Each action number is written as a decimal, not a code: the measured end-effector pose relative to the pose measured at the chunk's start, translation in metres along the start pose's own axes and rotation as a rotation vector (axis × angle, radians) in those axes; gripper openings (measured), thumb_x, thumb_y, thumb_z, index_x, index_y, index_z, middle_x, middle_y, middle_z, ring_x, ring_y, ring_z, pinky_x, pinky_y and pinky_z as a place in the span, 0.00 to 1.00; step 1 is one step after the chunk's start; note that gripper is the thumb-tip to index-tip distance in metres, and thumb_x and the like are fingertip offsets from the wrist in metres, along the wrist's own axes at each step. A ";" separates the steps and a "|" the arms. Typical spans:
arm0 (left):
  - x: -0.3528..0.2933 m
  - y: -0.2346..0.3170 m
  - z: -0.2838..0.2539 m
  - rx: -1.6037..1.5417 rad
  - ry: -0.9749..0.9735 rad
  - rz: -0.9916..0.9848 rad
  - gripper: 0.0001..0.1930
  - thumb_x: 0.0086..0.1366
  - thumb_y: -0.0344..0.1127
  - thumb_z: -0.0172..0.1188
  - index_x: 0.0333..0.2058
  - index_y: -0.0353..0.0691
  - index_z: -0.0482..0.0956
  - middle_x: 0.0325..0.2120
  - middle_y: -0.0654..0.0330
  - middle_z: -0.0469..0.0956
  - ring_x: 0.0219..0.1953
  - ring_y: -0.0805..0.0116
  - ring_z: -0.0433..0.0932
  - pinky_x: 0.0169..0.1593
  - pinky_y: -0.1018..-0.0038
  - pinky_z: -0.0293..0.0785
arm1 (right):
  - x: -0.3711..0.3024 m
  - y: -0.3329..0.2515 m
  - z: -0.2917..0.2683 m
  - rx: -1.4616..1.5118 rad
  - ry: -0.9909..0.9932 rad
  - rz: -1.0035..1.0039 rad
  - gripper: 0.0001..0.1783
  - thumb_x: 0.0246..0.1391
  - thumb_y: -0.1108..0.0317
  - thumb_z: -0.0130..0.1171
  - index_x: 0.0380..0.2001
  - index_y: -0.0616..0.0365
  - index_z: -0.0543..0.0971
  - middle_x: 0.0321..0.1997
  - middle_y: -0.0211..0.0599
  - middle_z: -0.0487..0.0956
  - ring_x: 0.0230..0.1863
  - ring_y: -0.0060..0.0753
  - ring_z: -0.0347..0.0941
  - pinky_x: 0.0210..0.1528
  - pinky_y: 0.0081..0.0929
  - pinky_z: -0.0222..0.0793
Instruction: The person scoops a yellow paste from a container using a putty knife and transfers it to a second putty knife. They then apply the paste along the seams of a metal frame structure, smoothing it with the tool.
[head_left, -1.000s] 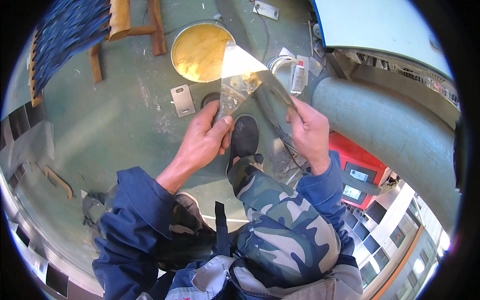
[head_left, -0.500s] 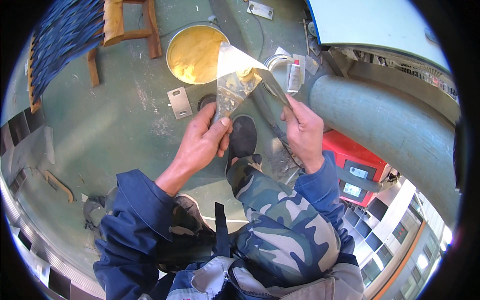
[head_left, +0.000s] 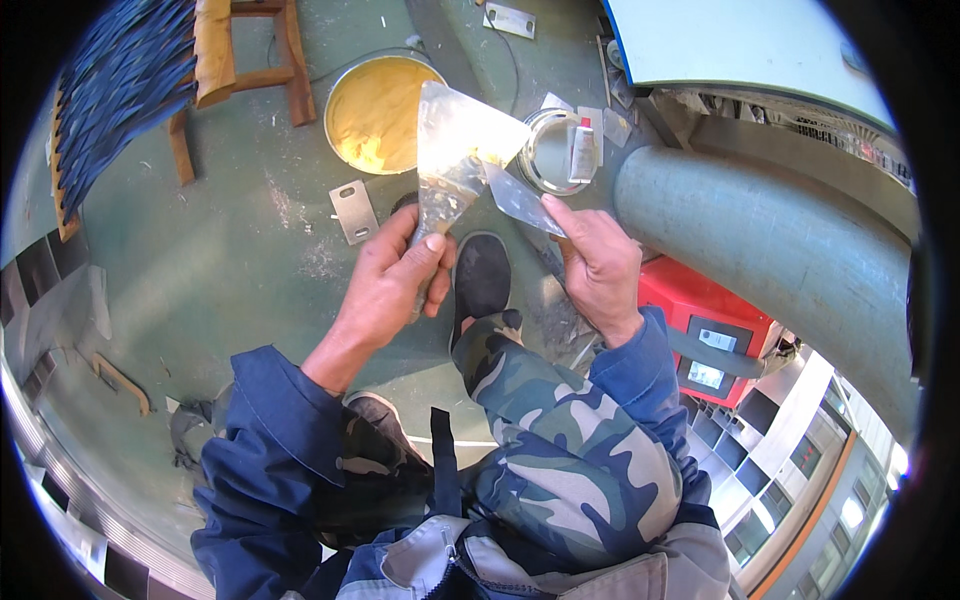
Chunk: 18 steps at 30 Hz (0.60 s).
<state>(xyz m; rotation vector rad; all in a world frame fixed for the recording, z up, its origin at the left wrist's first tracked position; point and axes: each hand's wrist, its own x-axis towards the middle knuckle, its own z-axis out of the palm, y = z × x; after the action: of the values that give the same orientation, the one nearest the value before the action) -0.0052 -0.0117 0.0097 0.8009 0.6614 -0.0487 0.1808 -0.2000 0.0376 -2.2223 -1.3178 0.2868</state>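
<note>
Paste (head_left: 484,158) seems mid-working near the tub (head_left: 352,165): your left hand (head_left: 385,272) pinches the scraper (head_left: 450,145), right hand (head_left: 602,268) the blade (head_left: 520,200); next stroke needs steadiness.

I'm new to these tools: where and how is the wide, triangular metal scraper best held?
Probably by the narrow near end, from the person's near left, as the left hand does. The wide, triangular metal scraper tapers there; its broad, smeared face spreads away from the person, and the slimmer grey metal blade in the right hand is at its right side.
</note>
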 end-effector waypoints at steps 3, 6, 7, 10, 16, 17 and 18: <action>0.001 0.002 -0.001 -0.007 -0.019 -0.010 0.09 0.79 0.35 0.50 0.49 0.37 0.72 0.34 0.64 0.74 0.23 0.77 0.71 0.25 0.77 0.70 | 0.000 0.004 -0.002 -0.024 0.009 -0.008 0.32 0.47 0.84 0.62 0.57 0.47 0.84 0.37 0.40 0.84 0.36 0.46 0.79 0.39 0.37 0.76; 0.002 0.001 -0.004 -0.025 -0.037 -0.014 0.11 0.78 0.38 0.53 0.49 0.37 0.72 0.35 0.63 0.74 0.24 0.77 0.71 0.25 0.77 0.70 | 0.002 0.011 -0.004 -0.022 0.010 -0.011 0.32 0.47 0.85 0.62 0.57 0.47 0.85 0.37 0.40 0.85 0.36 0.47 0.79 0.39 0.38 0.76; 0.002 0.001 -0.005 -0.028 -0.043 -0.014 0.12 0.78 0.40 0.54 0.49 0.37 0.73 0.35 0.63 0.74 0.24 0.77 0.72 0.25 0.77 0.70 | 0.003 0.013 -0.004 -0.019 0.009 -0.009 0.32 0.47 0.85 0.62 0.56 0.47 0.85 0.38 0.40 0.85 0.36 0.47 0.79 0.39 0.38 0.76; 0.002 0.000 -0.007 -0.039 -0.045 -0.014 0.12 0.77 0.40 0.54 0.51 0.37 0.72 0.35 0.63 0.74 0.24 0.77 0.71 0.24 0.77 0.70 | 0.009 0.014 -0.010 -0.029 -0.006 -0.055 0.29 0.50 0.87 0.60 0.56 0.53 0.84 0.34 0.45 0.81 0.34 0.48 0.77 0.38 0.36 0.74; 0.000 0.004 -0.009 -0.010 -0.032 -0.035 0.13 0.77 0.40 0.54 0.51 0.36 0.72 0.35 0.63 0.73 0.23 0.77 0.71 0.24 0.78 0.70 | 0.013 0.027 -0.017 -0.125 0.023 0.002 0.32 0.46 0.84 0.63 0.55 0.45 0.86 0.36 0.38 0.84 0.36 0.46 0.79 0.38 0.39 0.76; 0.000 0.004 -0.008 -0.004 -0.031 -0.033 0.13 0.77 0.40 0.54 0.51 0.36 0.72 0.35 0.63 0.73 0.23 0.77 0.71 0.24 0.78 0.70 | 0.014 0.027 -0.018 -0.135 0.019 -0.011 0.31 0.47 0.84 0.63 0.55 0.47 0.85 0.36 0.40 0.83 0.36 0.47 0.79 0.39 0.39 0.75; 0.001 0.006 -0.008 0.002 -0.031 -0.031 0.13 0.77 0.40 0.54 0.51 0.36 0.72 0.35 0.63 0.73 0.23 0.78 0.71 0.24 0.78 0.70 | 0.015 0.025 -0.019 -0.145 0.016 -0.024 0.30 0.49 0.85 0.62 0.56 0.49 0.85 0.35 0.43 0.82 0.36 0.48 0.78 0.39 0.38 0.75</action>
<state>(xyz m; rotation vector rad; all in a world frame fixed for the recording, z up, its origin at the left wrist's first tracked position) -0.0074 -0.0023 0.0089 0.7899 0.6449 -0.0896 0.2150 -0.2026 0.0413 -2.3215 -1.3953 0.1690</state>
